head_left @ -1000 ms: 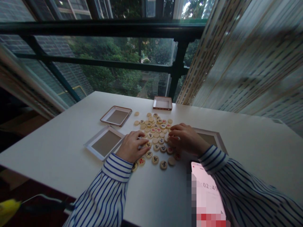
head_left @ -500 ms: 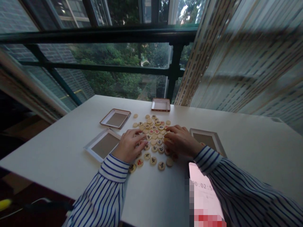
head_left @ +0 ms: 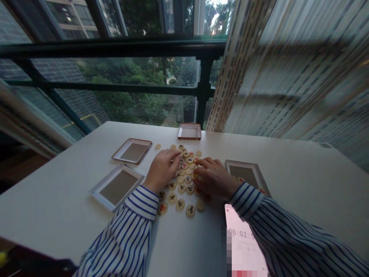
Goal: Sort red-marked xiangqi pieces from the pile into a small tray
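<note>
Several round wooden chess pieces with red and black characters lie scattered on a white table. My left hand rests palm down on the left side of the pile, its fingers stretched forward over the pieces. My right hand lies on the right side of the pile with fingers curled, their tips pressed on pieces; whether it grips one is hidden. Both arms wear blue-striped white sleeves.
Two shallow box halves, one brown-rimmed and one white-rimmed, sit to the left. A small brown box stands at the far edge. Another white-rimmed tray lies right of my hand. A phone showing a timer lies near me.
My left hand has slid forward and up over the pile's far left pieces. My right hand has shifted slightly toward the centre. The camera has tilted, so everything sits lower in view.
</note>
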`<state>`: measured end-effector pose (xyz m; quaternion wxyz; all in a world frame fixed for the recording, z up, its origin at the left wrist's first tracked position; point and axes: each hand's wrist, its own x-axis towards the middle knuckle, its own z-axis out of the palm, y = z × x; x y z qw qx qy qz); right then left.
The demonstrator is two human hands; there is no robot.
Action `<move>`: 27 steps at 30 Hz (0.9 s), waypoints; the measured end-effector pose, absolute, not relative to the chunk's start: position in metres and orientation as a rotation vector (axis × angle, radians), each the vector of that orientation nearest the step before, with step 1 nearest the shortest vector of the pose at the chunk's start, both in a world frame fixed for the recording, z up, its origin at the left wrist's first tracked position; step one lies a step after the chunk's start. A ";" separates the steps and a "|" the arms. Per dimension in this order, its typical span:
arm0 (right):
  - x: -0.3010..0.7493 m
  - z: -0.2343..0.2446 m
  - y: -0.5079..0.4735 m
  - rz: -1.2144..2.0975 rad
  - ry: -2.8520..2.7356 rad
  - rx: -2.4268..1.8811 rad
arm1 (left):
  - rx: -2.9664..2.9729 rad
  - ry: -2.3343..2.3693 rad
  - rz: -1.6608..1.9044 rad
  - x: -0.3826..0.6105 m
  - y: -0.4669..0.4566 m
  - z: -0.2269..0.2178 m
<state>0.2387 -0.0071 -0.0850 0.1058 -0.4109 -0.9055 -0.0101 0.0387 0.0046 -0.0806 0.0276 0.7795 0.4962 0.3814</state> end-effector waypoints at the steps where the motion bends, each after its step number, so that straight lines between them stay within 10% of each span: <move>1: 0.239 -0.085 -0.007 -0.028 -2.667 -1.213 | 2.393 1.533 1.186 0.039 0.004 -0.084; 27: 0.243 -0.086 0.002 0.310 -2.401 -1.044 | 2.424 1.412 1.256 0.038 -0.010 -0.084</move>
